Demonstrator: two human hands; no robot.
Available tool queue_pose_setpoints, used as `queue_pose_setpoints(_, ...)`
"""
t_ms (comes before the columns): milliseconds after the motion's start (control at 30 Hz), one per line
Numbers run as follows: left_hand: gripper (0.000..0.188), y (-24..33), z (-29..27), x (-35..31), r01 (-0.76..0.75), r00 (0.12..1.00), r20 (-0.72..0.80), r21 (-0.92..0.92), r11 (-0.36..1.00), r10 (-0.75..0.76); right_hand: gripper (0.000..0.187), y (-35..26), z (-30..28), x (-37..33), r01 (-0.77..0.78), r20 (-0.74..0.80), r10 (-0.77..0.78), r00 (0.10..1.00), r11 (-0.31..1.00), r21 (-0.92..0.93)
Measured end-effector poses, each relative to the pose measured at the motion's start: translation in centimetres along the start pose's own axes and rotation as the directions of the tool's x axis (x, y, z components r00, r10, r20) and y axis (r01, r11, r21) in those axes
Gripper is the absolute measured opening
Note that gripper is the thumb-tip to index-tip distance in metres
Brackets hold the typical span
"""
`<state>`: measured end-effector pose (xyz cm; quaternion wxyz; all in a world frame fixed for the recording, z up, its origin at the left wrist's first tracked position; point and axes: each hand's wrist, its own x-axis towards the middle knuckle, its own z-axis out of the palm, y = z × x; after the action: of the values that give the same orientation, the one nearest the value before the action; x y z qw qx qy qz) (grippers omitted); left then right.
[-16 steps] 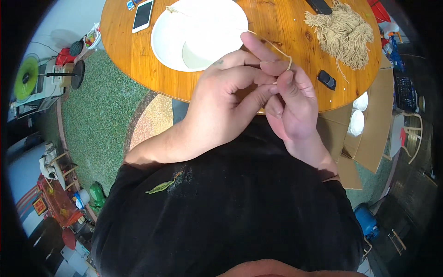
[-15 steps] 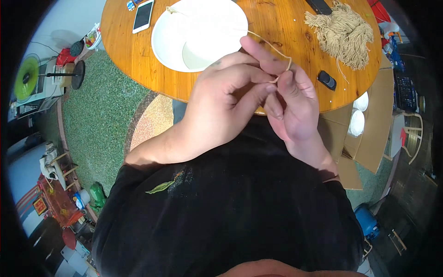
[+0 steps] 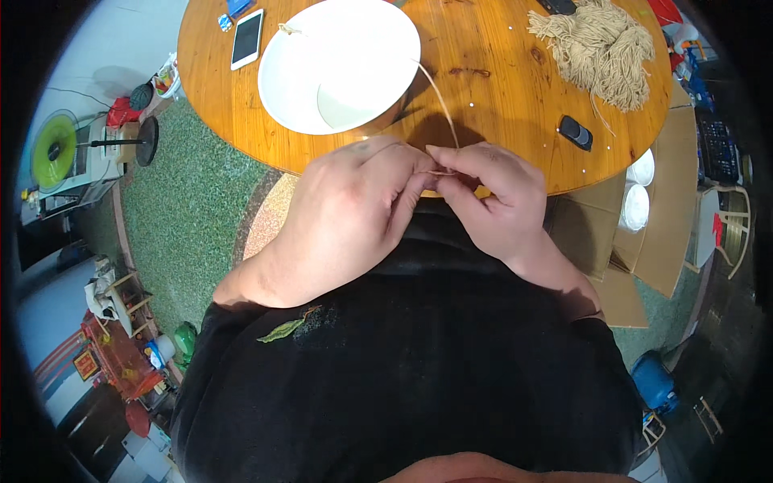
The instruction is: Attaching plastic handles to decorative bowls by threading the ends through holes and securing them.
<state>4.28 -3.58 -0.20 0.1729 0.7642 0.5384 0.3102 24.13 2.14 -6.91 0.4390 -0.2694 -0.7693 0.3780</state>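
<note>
Thumb and fingers of my left hand point(image 3: 346, 201) pinch a thin tan cord point(image 3: 440, 95) near the table's front edge. My right hand point(image 3: 498, 197) pinches the same cord just beside it, so the fingertips of both hands nearly meet. From there the cord runs up and away to the rim of a white bowl point(image 3: 282, 105) on the table. Another bit of cord hangs at the bowl's far left rim. What the cord does between the fingertips is mostly hidden.
On the round wooden table point(image 3: 483, 48) lie a white phone point(image 3: 247, 39) at the left, a heap of tan cords point(image 3: 600, 56) at the far right and a small black key fob point(image 3: 575, 133). An opened cardboard box point(image 3: 662, 209) with white round things stands at the right below.
My right hand has turned over and its raised fingers have folded down onto the cord. Both hands sit a little lower and further left.
</note>
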Motion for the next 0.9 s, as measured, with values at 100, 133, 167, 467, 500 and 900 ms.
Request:
queue_pose_setpoints(100,0.008,0.3,-0.1,0.1,0.014,1.000,0.011,0.003,1.000,-0.014,0.029,0.3,-0.2,0.3,0.111,-0.006,-0.111,0.994,0.993,-0.033)
queue_pose_setpoints(133,0.008,0.4,-0.1,0.1,0.014,1.000,0.016,0.005,1.000,-0.014,0.029,0.2,-0.3,0.2,0.108,-0.010,-0.108,0.994,0.994,-0.030)
queue_pose_setpoints(167,0.007,0.4,-0.2,0.1,0.033,0.999,0.008,-0.008,0.999,-0.033,0.026,0.2,-0.5,0.2,0.106,-0.011,-0.106,0.994,0.994,-0.001)
queue_pose_setpoints(467,0.006,-0.5,0.2,-0.6,0.177,0.984,0.057,-0.192,0.965,-0.169,0.015,-0.5,-0.5,0.6,-0.003,-0.019,0.004,1.000,0.997,0.073)
queue_pose_setpoints(500,0.006,-0.8,0.4,-0.7,0.122,0.993,0.019,-0.226,0.966,-0.121,0.016,-0.6,-0.6,0.5,-0.020,0.018,0.018,1.000,0.996,0.084)
queue_pose_setpoints(900,0.017,-2.2,-3.5,0.8,-0.046,0.978,-0.207,-0.101,0.994,0.025,0.003,4.0,3.3,2.5,0.006,-0.312,0.131,0.941,0.915,0.404)
